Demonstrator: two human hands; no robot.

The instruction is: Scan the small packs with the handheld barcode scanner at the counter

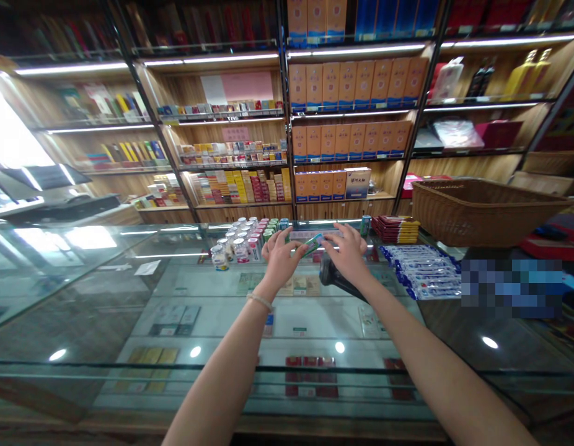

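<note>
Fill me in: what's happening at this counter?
A person holds a small green pack between the fingertips of the left hand and right hand, above the glass counter. Rows of small canisters stand beyond the left hand. A black handheld device lies beneath the right hand and forearm. Farther right are red and yellow packs, blue-and-white packets and a wicker basket.

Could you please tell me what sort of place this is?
Probably a small shop: a glass display counter with packets inside, shelves of matching orange boxes behind it, and rows of small bottles on top.
</note>
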